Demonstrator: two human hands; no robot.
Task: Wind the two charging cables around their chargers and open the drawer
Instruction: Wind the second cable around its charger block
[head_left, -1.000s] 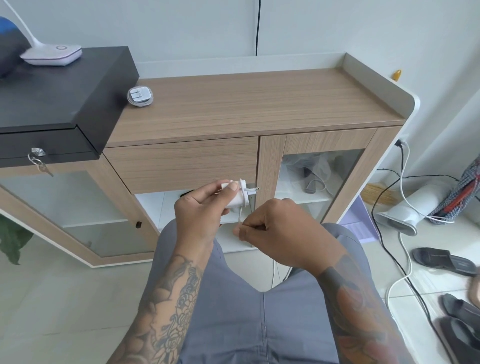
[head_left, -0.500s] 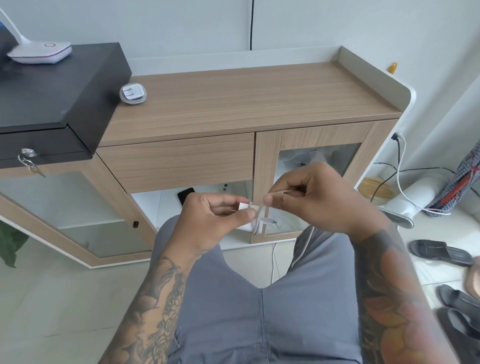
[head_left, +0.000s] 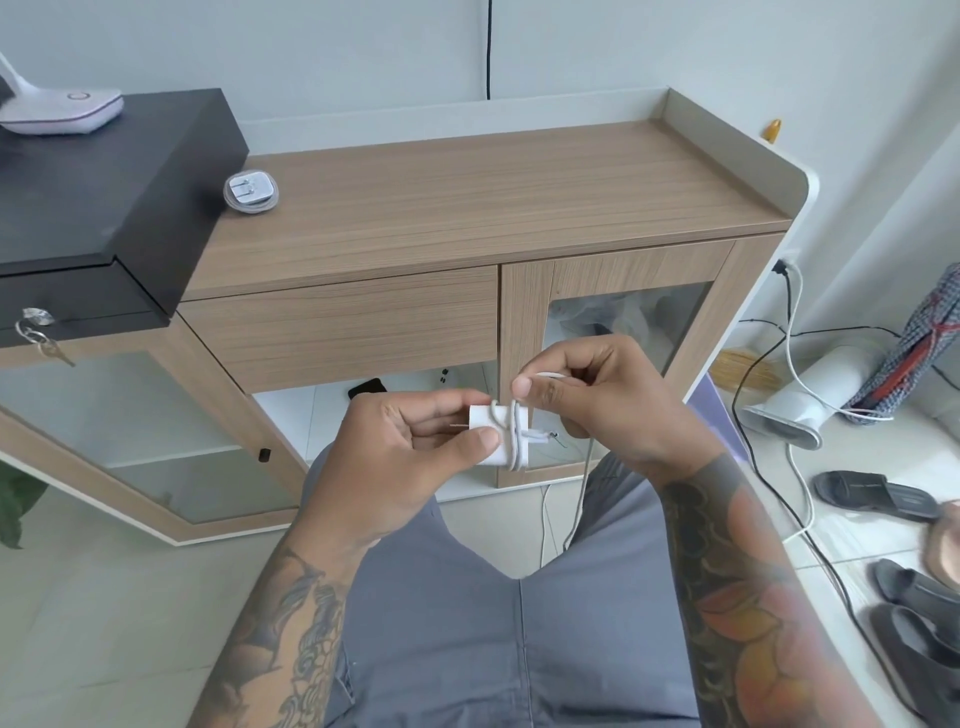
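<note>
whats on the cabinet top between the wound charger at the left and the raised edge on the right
Nothing. In the head view, the wooden cabinet top is bare from the wound charger to the raised edge.

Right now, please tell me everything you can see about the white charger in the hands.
The charger is a small white block, plastic by its look, lying sideways above the lap. The left hand pinches it between thumb and fingers. A thin white cable crosses it in a few turns; the right hand pinches the cable just above, and the rest hangs down.

Tattooed forearms (head_left: 291, 618), grey trousers (head_left: 467, 649).
</note>
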